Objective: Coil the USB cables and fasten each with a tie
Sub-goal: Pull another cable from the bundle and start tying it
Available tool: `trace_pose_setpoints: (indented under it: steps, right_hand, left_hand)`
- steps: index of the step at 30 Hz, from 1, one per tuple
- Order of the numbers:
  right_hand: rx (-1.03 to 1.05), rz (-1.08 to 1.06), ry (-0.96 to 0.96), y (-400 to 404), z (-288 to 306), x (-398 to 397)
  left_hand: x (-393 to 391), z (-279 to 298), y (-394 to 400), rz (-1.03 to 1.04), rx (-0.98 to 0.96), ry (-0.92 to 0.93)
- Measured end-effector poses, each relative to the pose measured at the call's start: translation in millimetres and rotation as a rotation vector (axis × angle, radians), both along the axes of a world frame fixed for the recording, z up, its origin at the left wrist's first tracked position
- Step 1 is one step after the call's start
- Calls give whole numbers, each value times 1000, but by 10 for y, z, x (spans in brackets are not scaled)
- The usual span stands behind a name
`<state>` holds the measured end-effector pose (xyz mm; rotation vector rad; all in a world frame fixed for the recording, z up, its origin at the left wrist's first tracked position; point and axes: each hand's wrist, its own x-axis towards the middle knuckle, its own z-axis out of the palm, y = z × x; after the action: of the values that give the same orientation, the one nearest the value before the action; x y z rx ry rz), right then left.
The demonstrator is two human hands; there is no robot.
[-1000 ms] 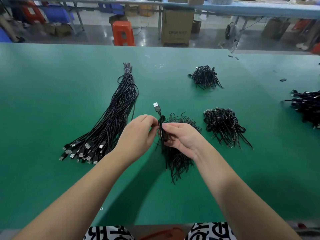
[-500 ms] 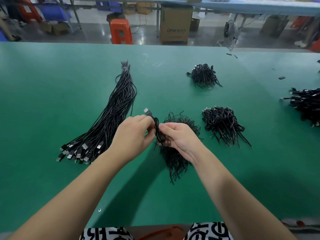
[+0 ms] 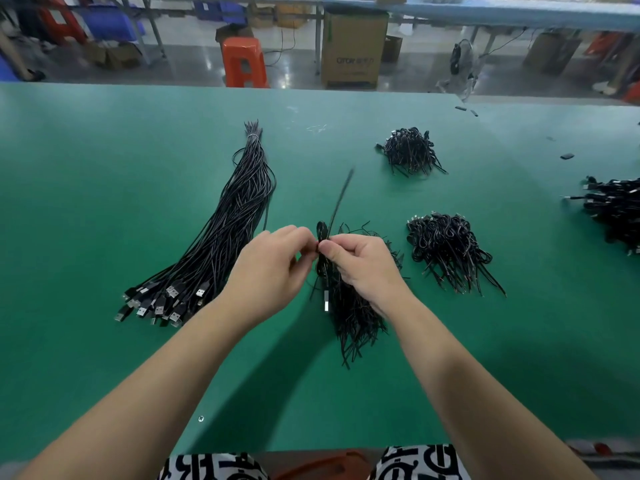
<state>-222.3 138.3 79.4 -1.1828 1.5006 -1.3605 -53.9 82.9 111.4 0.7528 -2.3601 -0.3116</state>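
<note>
Left hand (image 3: 273,268): fingertips pinched on the coiled cable (image 3: 322,258) at its waist, from the left
Right hand (image 3: 363,263): thumb and forefinger pinched on the same spot from the right, knuckles almost touching the left hand's; clamped on the tie (image 3: 341,199) where it crosses the coil
Coiled cable: held up between both hands, just above the heap of loose ties (image 3: 353,317); silver plug (image 3: 326,301) hanging down below the grip
Tie: one free end sticking up and away from the hands, blurred, so likely mid-twist; how many turns are made, cannot tell
Risk, slack: tie slipping off the pinch if either hand eases; loops springing open and coil lost
Risk, snagging: hanging plug or lower loops catching on the heap of loose ties directly beneath; extra ties dragged up with the coil
Risk, loose twist: too few turns leaving the bundle able to unwind once dropped on a pile
Risk, whip: free tie end flicking toward the straight cable bundle (image 3: 221,244) at left; unlikely to reach, but near
Finished piles: tied coils (image 3: 446,247) just right of the hands; another pile (image 3: 410,150) farther back; a third (image 3: 616,209) at the right edge of view
Open room: bare green table (image 3: 86,174) wide at far left and toward the body; clear strip between hands and the back pile
Edges: near table edge close to the torso; far edge well beyond the piles; no drop hazard near the hands
</note>
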Motion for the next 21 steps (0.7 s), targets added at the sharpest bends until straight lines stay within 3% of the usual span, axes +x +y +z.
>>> trace_pose_setpoints:
  steps: [3,6,8,11,16,18,21]
  right_hand:
    - [32,-3,-151,11,11,28]
    - [1,-27,-275,46,4,81]
    - [-14,-29,-334,60,4,121]
    - [-56,34,-365,72,36,135]
    - [-43,65,-87,84,38,62]
    - [-30,30,-22,73,38,49]
    - [-7,29,-61,57,60,86]
  left_hand:
    - [10,4,-12,-9,-386,-116]
    - [14,-3,-11,-53,-419,-136]
    - [21,-9,10,-74,-303,-96]
    - [41,5,17,-36,75,39]
    - [33,3,-54,74,721,321]
    - [41,7,-46,57,713,289]
    - [61,33,-8,43,432,202]
